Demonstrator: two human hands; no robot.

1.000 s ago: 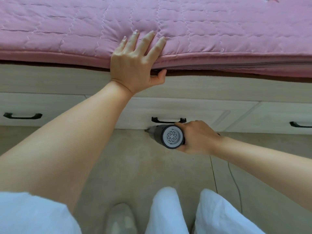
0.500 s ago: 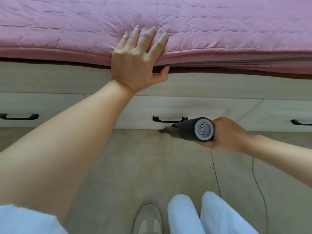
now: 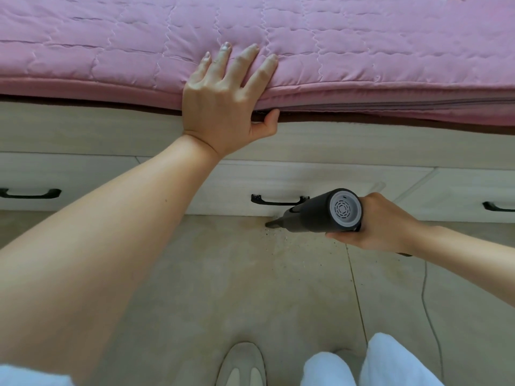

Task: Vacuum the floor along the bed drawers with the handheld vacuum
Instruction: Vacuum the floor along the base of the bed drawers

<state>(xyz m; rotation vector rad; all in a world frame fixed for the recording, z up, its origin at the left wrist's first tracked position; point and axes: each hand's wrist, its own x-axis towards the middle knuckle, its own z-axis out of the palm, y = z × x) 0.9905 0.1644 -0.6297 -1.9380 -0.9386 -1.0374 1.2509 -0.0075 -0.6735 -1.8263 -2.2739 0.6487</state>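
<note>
Three drawer fronts run along the base of the bed, each with one black handle: the left drawer (image 3: 67, 179) with its handle (image 3: 29, 193), the middle drawer (image 3: 306, 179) with its handle (image 3: 278, 200), and the right drawer (image 3: 468, 190) with its handle (image 3: 498, 207) partly cut off by the frame edge. One pink quilted mattress cover (image 3: 362, 51) lies across the top of the bed, its edge hanging slightly over the pale wooden bed frame (image 3: 362, 140).

There is one handheld vacuum (image 3: 320, 214), dark grey with a light grey round vented end cap facing the camera. It is tilted down, its narrow nozzle tip at the floor (image 3: 223, 274) just beside the foot of the middle drawer, below that drawer's handle. A scatter of small dark crumbs (image 3: 281, 236) lies on the tiles near the nozzle. A thin cord (image 3: 426, 296) trails across the floor on the right.

Two hands show. The right hand (image 3: 381, 224) grips the vacuum's body from the right, its fingers (image 3: 342, 236) curled round the underside. The left hand (image 3: 223, 107) rests flat on the mattress cover's edge, its four fingers (image 3: 242, 62) straight and spread on the quilting, the thumb tucked under the edge against the bed frame.

One grey shoe (image 3: 241, 366) and white trouser legs (image 3: 362, 366) show at the bottom
</note>
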